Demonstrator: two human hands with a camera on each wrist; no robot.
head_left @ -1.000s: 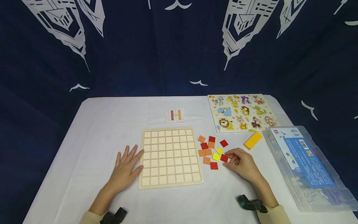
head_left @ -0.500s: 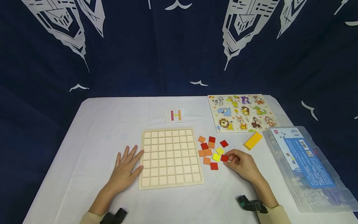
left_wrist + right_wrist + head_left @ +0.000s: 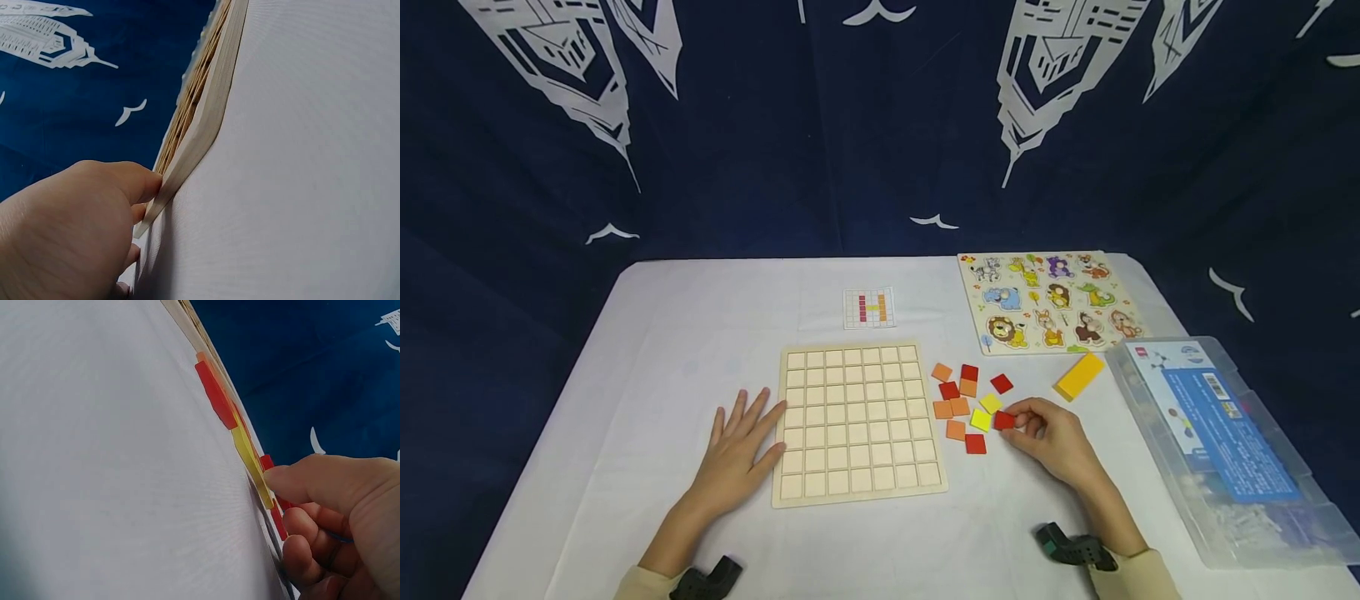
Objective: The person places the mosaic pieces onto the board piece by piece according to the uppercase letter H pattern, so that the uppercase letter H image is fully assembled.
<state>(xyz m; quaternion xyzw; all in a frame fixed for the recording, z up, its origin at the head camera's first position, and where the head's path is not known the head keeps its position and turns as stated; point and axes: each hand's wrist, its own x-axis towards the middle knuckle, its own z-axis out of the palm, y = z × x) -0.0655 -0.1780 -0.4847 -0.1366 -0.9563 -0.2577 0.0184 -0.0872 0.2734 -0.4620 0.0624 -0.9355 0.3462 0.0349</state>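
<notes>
Edge of red tile [image 3: 1003, 420] between right fingers [image 3: 1024, 407]

from well back, the head view is looking forward and down over the white table [image 3: 587, 433] toward the dark curtain [image 3: 775, 125]. low, close and tilted, the left wrist view is facing past the left hand [image 3: 730, 462] along an edge of the grid board [image 3: 859, 497]; the right wrist view, equally low and slanted, is facing the right hand [image 3: 1051, 442] and the tiles [image 3: 981, 420]. the head view is sharing each hand with its wrist view, and both wrist views are catching the dark curtain behind.
</notes>
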